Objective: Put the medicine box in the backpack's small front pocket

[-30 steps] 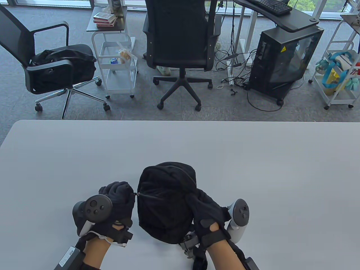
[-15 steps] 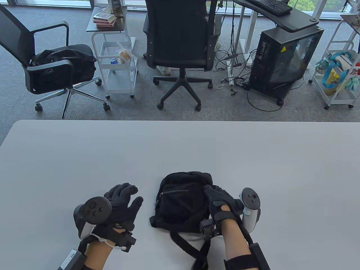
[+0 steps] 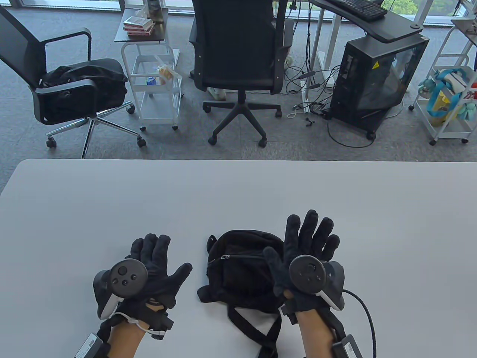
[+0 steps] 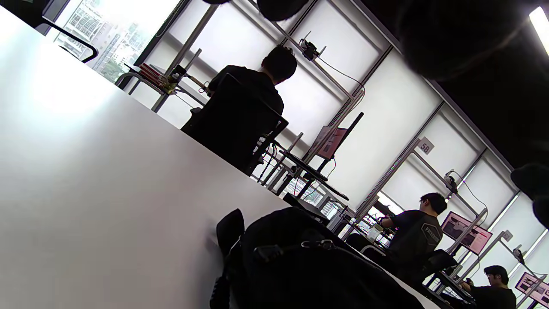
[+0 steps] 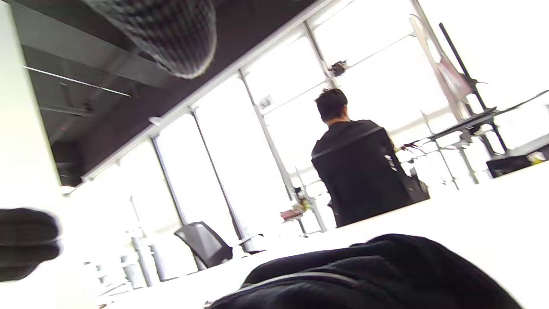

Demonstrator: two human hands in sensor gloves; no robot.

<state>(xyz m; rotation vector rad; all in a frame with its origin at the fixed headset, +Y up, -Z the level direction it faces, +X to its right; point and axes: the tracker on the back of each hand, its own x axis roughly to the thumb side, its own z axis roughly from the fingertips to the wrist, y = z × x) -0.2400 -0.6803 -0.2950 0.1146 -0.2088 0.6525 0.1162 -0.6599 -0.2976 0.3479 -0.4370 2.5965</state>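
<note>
Your small black fabric backpack (image 3: 242, 274) lies flat on the white table (image 3: 238, 194), close to the near edge and between your two hands, front face up. The zip of the small front pocket (image 3: 242, 257) runs across that face from left to right, and its metal pull sits at the left end; the zip line looks closed. The backpack's black straps (image 3: 257, 328) trail off its near side toward you. A short loop handle (image 3: 211, 242) sticks out at its far left corner.

Your left hand (image 3: 156, 272) is just to the left of the backpack, apart from it, palm down, with the fingers spread and extended toward the far side. It holds nothing. The left wrist view shows the dark bulk of the backpack (image 4: 309, 266) low in front of that hand, with the zip pull (image 4: 317, 244) on top.

Your right hand (image 3: 305, 257) is at the backpack's right edge, fingers spread wide and pointing away from you. It grips nothing; the thumb lies over the right part of the bag, though you cannot tell from here whether it touches the fabric. The right wrist view shows only the backpack's top (image 5: 377, 274) below the hand.

The medicine box is not visible in any view, so its place cannot be told.
</note>
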